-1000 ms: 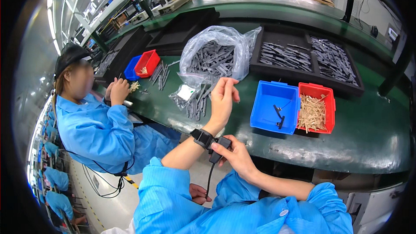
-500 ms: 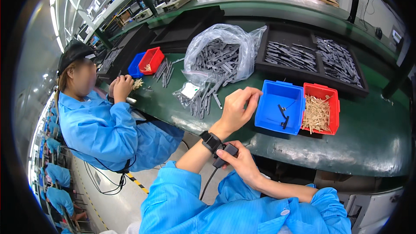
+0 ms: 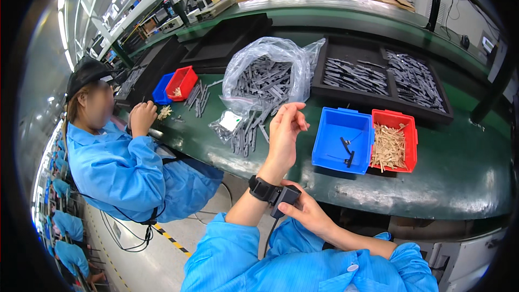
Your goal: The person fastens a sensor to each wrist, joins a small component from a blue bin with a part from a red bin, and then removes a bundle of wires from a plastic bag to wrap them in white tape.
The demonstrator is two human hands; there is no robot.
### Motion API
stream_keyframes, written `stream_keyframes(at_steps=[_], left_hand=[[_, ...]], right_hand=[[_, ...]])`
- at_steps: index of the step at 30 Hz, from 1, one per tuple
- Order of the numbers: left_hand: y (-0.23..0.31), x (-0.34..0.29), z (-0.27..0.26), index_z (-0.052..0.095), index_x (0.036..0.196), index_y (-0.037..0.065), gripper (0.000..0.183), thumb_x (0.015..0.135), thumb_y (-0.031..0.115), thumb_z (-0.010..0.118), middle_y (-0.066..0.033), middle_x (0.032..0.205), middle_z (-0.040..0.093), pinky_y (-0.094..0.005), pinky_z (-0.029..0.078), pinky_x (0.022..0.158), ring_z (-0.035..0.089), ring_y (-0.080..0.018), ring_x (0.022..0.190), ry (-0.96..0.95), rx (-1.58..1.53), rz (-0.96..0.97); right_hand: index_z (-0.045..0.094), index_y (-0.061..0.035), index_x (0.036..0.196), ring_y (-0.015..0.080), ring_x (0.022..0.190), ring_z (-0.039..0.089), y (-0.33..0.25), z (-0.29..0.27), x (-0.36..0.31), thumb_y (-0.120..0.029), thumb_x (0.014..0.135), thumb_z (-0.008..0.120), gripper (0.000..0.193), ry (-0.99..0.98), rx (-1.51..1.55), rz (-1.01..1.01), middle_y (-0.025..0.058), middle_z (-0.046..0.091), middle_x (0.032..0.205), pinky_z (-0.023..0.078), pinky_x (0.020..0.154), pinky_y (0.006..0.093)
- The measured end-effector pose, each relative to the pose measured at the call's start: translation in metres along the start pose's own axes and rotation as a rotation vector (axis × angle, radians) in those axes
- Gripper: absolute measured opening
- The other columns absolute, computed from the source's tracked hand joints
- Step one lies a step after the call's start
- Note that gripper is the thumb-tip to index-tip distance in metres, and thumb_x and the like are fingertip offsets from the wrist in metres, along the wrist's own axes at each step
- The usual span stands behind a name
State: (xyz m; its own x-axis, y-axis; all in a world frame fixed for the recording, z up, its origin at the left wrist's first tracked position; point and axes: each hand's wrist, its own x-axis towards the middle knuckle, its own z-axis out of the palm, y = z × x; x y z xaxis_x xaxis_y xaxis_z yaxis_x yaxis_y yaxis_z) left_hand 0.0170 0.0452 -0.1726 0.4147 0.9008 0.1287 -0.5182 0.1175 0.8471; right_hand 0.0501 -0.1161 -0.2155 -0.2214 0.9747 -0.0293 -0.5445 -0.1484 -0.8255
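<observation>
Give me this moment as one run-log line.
left hand: raised, nothing visibly held | right hand: gripping black box by wristband | nearby: blue bin beside red bin

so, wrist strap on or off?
On: the strap is around the left wrist; the right hand holds the black box beside it. Cannot tell if the strap's buckled.

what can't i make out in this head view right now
All in the head view:
- Some fingers of the right hand: hidden behind the black box.
- Lower end of the black cable: hidden by the blue clothing.
- Whatever the co-worker's hands hold, if anything: covered by their grip, too small.
- Bottom of the clear plastic bag: covered by grey strips.
</observation>
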Motion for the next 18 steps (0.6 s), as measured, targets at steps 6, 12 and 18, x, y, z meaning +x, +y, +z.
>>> stream_keyframes(at_steps=[6, 12, 18], left_hand=[[0.008, 0.001, 0.015, 0.055, 0.101, 0.000, 0.024, 0.096, 0.021, 0.045, 0.0004, 0.065, 0.048, -0.0268, 0.042, 0.070, 0.047, -0.0094, 0.063, 0.009, 0.119, 0.172], [0.004, 0.004, 0.010, 0.055, 0.104, 0.001, 0.024, 0.095, 0.022, 0.047, 0.0009, 0.064, 0.044, -0.0285, 0.043, 0.070, 0.046, -0.0104, 0.063, -0.008, -0.168, 0.000], [-0.001, -0.004, 0.023, 0.054, 0.105, 0.003, 0.022, 0.096, 0.022, 0.046, 0.0026, 0.066, 0.043, -0.0287, 0.042, 0.071, 0.044, -0.0093, 0.063, 0.016, -0.268, 0.007]], right_hand=[[0.032, -0.0006, 0.133, 0.0106, 0.101, 0.050, -0.008, -0.001, -0.004, -0.022, 0.089, 0.061, 0.057, -0.003, -0.072, 0.009, 0.0065, 0.049, 0.113, 0.042, 0.086, 0.0266], [0.026, -0.0014, 0.138, 0.0150, 0.107, 0.051, -0.019, -0.018, -0.015, -0.025, 0.087, 0.064, 0.068, -0.053, -0.293, -0.075, 0.0118, 0.045, 0.125, 0.043, 0.088, 0.0277], [0.022, -0.0007, 0.140, 0.0195, 0.115, 0.047, -0.025, -0.016, -0.018, -0.024, 0.077, 0.075, 0.085, -0.022, -0.351, -0.063, 0.0147, 0.038, 0.135, 0.039, 0.097, 0.0337]])
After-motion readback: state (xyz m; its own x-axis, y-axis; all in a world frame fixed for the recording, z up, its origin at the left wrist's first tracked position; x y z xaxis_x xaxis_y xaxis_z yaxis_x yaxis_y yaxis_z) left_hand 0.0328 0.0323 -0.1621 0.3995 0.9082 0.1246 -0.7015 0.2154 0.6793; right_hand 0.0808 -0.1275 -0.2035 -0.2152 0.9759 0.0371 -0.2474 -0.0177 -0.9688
